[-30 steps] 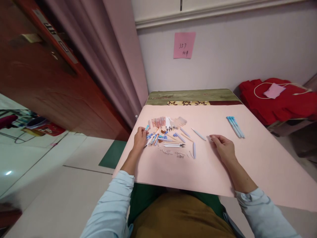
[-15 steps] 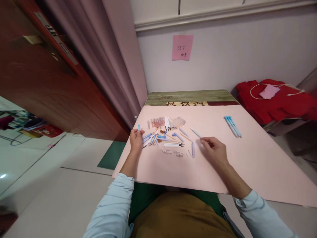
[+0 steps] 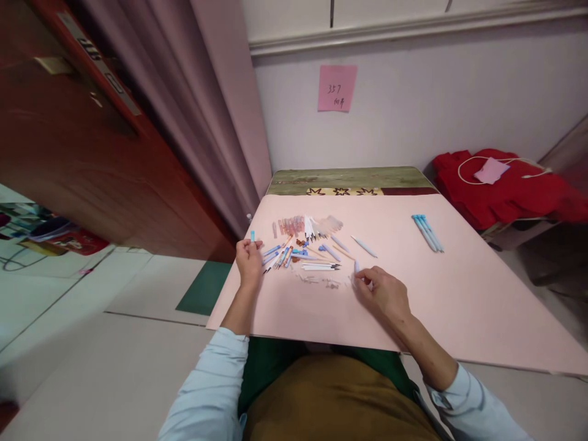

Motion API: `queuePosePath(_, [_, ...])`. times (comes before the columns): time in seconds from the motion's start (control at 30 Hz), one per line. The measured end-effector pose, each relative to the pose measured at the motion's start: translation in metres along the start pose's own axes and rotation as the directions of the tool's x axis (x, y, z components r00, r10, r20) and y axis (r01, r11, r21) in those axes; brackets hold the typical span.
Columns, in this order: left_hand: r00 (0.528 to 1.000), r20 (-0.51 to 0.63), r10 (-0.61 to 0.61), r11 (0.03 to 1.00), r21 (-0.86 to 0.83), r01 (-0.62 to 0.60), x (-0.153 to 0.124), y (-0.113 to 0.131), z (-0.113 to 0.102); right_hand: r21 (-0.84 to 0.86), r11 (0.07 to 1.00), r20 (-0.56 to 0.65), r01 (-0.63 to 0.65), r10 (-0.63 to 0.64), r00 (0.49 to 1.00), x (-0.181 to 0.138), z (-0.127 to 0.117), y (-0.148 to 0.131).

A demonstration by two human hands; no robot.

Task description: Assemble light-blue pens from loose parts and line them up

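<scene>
Right hand (image 3: 384,294) moved to barrel (image 3: 357,266) — pinch unclear; pickup likely, needing firm grip. Left hand (image 3: 248,263) pinches cyan piece (image 3: 252,236) — worktop (image 3: 294,318) left edge.

Mod. indoor lt, soft shadows, wide-angle warp + slight blur @ edges

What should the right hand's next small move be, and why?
Probably lifting the lavender barrel toward the left hand: the right hand already has its fingertips at the barrel's near end, while the left holds a blue-tipped piece. Whether the right grip has closed is unclear.
</scene>
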State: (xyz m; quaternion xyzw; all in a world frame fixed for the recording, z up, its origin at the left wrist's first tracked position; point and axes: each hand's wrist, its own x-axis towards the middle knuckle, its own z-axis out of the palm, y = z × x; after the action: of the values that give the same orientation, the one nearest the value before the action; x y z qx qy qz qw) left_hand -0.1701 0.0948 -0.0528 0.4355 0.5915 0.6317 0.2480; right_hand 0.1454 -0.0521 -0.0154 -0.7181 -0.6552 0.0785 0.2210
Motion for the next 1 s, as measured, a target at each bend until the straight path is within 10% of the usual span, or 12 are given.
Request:
queuePosePath(0.13, [1.0, 0.003, -0.024, 0.993, -0.117, 0.024, -0.036, 0.029, -0.005, -0.02, 1.0, 0.073, -0.006, 0.008, 0.997, 0.003, -0.001, -0.003])
queuePosePath(0.47, [0.878, 0.432, -0.205, 0.937, -0.171, 0.303, -0.14, 0.053, 0.015, -0.305, 0.951, 0.161, 0.049, 0.001, 0.987, 0.011, 0.017, -0.024])
queuePosePath(0.73, [0.894, 0.433, -0.12, 0.971, -0.136, 0.197, -0.135, 0.056, 0.031, 0.209, 0.976, -0.045, -0.068, 0.079, 0.996, 0.024, -0.003, -0.014])
queuePosePath(1.0, [0.898, 0.431, -0.085, 0.966, -0.183, 0.18, -0.147, 0.06, 0.057, 0.968, 0.195, 0.119, -0.157, 0.193, 0.974, 0.074, 0.005, -0.021])
